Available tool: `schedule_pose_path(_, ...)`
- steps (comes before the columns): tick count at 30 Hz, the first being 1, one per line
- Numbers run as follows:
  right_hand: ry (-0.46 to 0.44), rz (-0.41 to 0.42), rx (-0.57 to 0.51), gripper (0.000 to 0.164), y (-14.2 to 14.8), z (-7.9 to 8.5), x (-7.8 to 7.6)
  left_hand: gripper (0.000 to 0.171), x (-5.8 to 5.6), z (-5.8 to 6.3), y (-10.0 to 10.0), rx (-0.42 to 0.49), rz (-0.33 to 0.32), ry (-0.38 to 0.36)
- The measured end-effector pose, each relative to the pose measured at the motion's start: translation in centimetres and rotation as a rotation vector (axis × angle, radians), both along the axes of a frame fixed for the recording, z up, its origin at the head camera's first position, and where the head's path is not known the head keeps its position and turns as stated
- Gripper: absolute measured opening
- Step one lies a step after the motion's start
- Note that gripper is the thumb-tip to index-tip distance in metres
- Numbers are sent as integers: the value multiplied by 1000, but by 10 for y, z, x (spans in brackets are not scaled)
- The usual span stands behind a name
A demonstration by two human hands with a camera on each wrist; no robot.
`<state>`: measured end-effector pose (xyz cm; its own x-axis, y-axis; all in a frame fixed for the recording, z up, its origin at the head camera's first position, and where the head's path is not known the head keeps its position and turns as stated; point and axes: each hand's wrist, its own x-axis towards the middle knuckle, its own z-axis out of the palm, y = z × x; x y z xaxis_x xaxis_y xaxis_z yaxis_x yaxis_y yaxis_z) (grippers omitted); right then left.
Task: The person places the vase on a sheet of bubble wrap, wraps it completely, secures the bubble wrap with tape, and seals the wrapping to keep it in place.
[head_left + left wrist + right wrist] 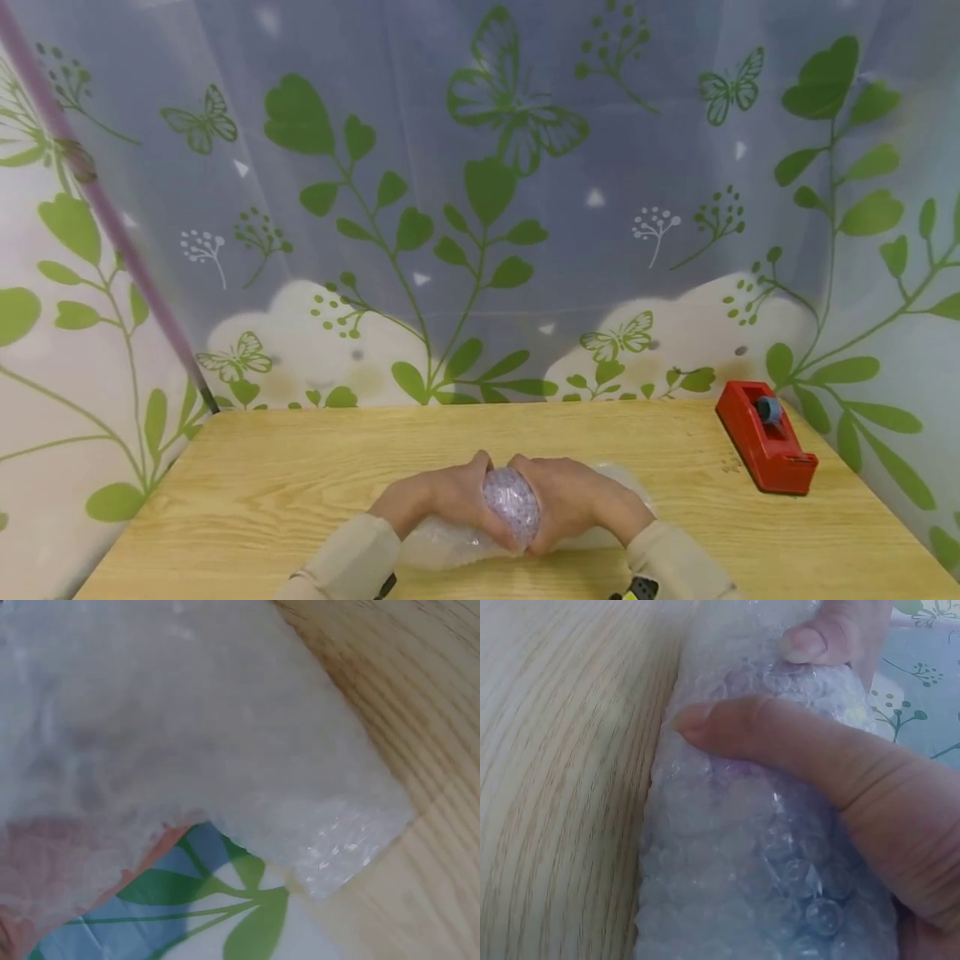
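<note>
Both hands hold a bubble-wrapped bundle [512, 507] low over the wooden table, in the middle of the head view. It has a faint purple tint, and the wrap hides what lies inside. My left hand [457, 497] grips it from the left and my right hand [564, 500] from the right, thumbs on the near side. Up close in the right wrist view, a thumb lies across the rolled bubble wrap [712, 877], with a second thumb pressing just beyond it. A loose end of bubble wrap [247, 735] fills much of the left wrist view.
A red tape dispenser [768, 442] with a small roll of tape stands at the table's back right. Bubble wrap [446, 546] spreads out on both sides under the hands. Behind the wooden table [300, 450] hangs a leaf-and-butterfly curtain [480, 208].
</note>
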<state>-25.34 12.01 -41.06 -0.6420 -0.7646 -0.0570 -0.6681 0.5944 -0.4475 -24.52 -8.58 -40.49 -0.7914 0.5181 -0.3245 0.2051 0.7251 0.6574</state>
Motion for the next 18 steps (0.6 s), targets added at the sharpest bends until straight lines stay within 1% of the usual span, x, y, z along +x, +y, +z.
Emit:
schedule_pose_path(6,-82,-2,23,66,-3,1,0,75,2,2,-2,-77,-83,90)
schedule_pose_path(8,-102,-8,42,65,-5,3,0,71,4,3,-4,-88,-92,113)
schedule_pose_path(11,-127,-32,72,66,-9,8,2,66,7,2,-7,-82,-106,158)
schedule_pose_path(13,-144,-51,97,66,-12,11,3,66,8,1,-10,-84,-114,193)
schedule_pose_path(16,-162,-77,133,66,-15,15,4,67,8,-4,-14,-92,-141,278)
schedule_pose_path(18,-164,-83,152,65,-17,17,4,67,8,-9,-16,-89,-157,352)
